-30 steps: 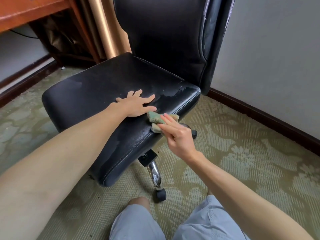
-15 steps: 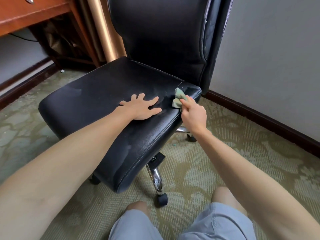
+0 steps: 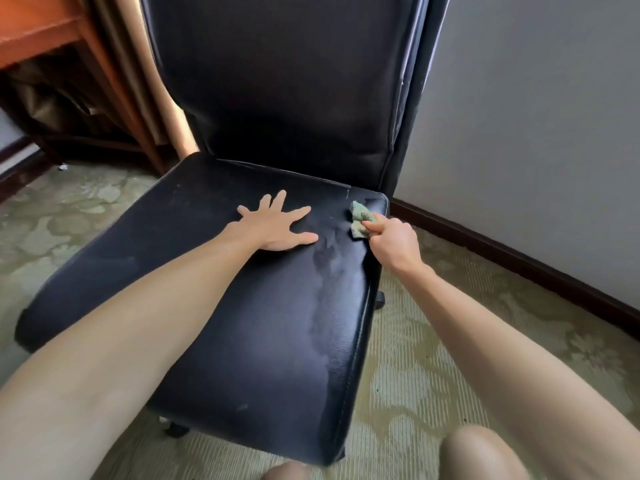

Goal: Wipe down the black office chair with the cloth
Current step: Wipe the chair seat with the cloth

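The black office chair (image 3: 263,323) fills the middle of the view, its tall backrest rising behind the seat. My left hand (image 3: 277,225) lies flat on the seat with fingers spread, holding nothing. My right hand (image 3: 391,240) grips a small green cloth (image 3: 358,220) and presses it on the seat's back right corner, near the backrest. A damp streak runs along the seat's right side toward me.
A grey wall (image 3: 536,116) with a dark baseboard (image 3: 519,261) stands close on the right. A wooden desk (image 3: 38,32) and a beige curtain (image 3: 138,81) are at the back left. Patterned green carpet (image 3: 433,375) covers the floor. My knees show at the bottom edge.
My right hand has carried the cloth from the seat's front right edge back along the side to the rear corner. The camera has come closer and higher; my left hand stays on the seat.
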Tool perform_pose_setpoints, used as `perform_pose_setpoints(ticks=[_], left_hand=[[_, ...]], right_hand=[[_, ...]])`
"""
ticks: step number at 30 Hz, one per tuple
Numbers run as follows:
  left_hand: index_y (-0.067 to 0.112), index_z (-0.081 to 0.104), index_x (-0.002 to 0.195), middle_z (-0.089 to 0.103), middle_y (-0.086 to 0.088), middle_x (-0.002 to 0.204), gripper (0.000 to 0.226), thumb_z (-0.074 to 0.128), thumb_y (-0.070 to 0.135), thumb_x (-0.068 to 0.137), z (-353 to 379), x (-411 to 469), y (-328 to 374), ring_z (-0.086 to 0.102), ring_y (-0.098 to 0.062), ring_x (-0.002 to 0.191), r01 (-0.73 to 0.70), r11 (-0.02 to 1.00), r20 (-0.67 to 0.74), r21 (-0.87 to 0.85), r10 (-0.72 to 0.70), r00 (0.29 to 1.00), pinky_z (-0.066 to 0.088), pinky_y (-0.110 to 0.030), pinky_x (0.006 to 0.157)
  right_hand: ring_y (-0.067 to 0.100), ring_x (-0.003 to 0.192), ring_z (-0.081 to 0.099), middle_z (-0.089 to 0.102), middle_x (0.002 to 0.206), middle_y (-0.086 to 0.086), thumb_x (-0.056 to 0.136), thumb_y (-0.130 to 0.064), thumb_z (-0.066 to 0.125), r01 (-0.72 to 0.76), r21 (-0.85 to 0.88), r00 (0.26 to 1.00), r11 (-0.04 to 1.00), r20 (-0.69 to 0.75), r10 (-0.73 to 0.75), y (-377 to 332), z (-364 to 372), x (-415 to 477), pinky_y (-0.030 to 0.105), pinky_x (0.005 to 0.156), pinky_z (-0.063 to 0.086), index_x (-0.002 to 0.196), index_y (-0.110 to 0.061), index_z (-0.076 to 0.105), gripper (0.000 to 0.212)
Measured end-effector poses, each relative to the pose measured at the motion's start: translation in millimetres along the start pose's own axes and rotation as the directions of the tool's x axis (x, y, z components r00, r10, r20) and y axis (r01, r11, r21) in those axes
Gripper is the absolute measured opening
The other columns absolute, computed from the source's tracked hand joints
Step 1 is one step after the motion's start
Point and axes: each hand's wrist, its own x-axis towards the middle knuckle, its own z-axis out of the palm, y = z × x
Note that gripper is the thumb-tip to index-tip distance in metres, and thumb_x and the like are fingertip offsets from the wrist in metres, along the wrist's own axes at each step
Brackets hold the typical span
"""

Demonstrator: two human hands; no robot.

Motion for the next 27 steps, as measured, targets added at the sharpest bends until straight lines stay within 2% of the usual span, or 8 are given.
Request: perform_pose_setpoints(ticks=[2, 5, 9, 15, 18, 23, 27], left_hand=[[0.056, 0.000, 0.148, -0.018, 0.000, 0.163, 0.081, 0.029, 0.086, 0.079, -6.0, 7.5, 3.1, -0.015, -0.031, 0.149, -0.005, 1.000, 0.020, 0.002, 0.004, 1.000, 0.001, -0.070, 0.111], [0.055, -0.002, 0.148, -0.016, 0.000, 0.163, 0.083, 0.032, 0.087, 0.079, -7.2, 16.7, 7.3, -0.016, -0.031, 0.149, -0.007, 1.000, 0.034, -0.030, 0.008, 0.999, 0.000, -0.071, 0.110], [0.057, 0.000, 0.148, -0.013, 0.001, 0.164, 0.083, 0.034, 0.086, 0.079, -5.6, 24.7, 7.6, -0.017, -0.029, 0.148, 0.051, 0.997, 0.041, -0.065, -0.048, 0.998, 0.000, -0.071, 0.110], [0.057, 0.000, 0.148, -0.012, 0.001, 0.164, 0.083, 0.034, 0.087, 0.078, -6.2, 34.2, 7.5, -0.017, -0.029, 0.149, 0.151, 0.983, 0.025, -0.107, -0.150, 0.988, 0.002, -0.073, 0.109], [0.057, -0.001, 0.147, -0.012, 0.000, 0.164, 0.084, 0.033, 0.088, 0.077, -10.1, 37.4, 9.5, -0.016, -0.030, 0.149, 0.192, 0.976, 0.046, -0.100, -0.188, 0.981, 0.005, -0.074, 0.108], [0.056, -0.002, 0.148, -0.010, -0.002, 0.164, 0.086, 0.032, 0.089, 0.076, -16.8, 42.0, 9.3, -0.013, -0.033, 0.149, 0.246, 0.966, 0.074, -0.077, -0.241, 0.968, 0.010, -0.073, 0.108], [0.056, 0.000, 0.148, 0.000, -0.001, 0.163, 0.085, 0.027, 0.090, 0.076, -22.4, 45.1, 6.3, -0.001, -0.034, 0.148, 0.251, 0.968, 0.059, -0.011, -0.250, 0.966, 0.018, -0.069, 0.108]], right_hand=[[0.034, 0.108, 0.058, 0.068, 0.117, 0.008, 0.089, -0.014, 0.047, 0.001, 0.002, 1.000, 1.000, -0.015, -0.001, -0.1, 0.6, 7.0, 0.043, 0.094, 0.048, 0.113, -0.018, 0.069, 0.033], [0.034, 0.104, 0.060, 0.070, 0.111, 0.009, 0.089, -0.014, 0.046, 0.007, -0.001, 1.000, 1.000, -0.014, -0.007, -1.3, 3.5, 16.2, 0.043, 0.092, 0.049, 0.109, -0.016, 0.070, 0.031], [0.034, 0.109, 0.057, 0.067, 0.118, 0.007, 0.091, -0.016, 0.044, 0.053, -0.019, 0.999, 0.998, -0.010, -0.053, -2.3, 7.2, 40.8, 0.039, 0.095, 0.046, 0.118, -0.023, 0.067, 0.036], [0.033, 0.110, 0.056, 0.065, 0.121, 0.007, 0.092, -0.023, 0.043, 0.155, -0.053, 0.985, 0.986, 0.086, -0.150, -13.5, 18.4, 93.4, 0.035, 0.093, 0.044, 0.124, -0.027, 0.063, 0.037], [0.032, 0.118, 0.052, 0.058, 0.133, 0.003, 0.095, -0.022, 0.044, 0.207, -0.082, 0.969, 0.975, 0.158, -0.192, -21.1, 22.6, 109.1, 0.034, 0.097, 0.039, 0.127, -0.025, 0.060, 0.036], [0.032, 0.130, 0.041, 0.046, 0.142, 0.007, 0.097, -0.021, 0.042, 0.288, -0.111, 0.936, 0.951, 0.244, -0.255, -40.0, 31.7, 129.3, 0.034, 0.103, 0.034, 0.139, -0.022, 0.049, 0.043], [0.027, 0.141, 0.029, 0.031, 0.155, 0.005, 0.101, -0.023, 0.037, 0.369, -0.177, 0.904, 0.912, 0.295, -0.309, -49.6, 31.9, 132.8, 0.034, 0.109, 0.029, 0.143, -0.028, 0.044, 0.043]])
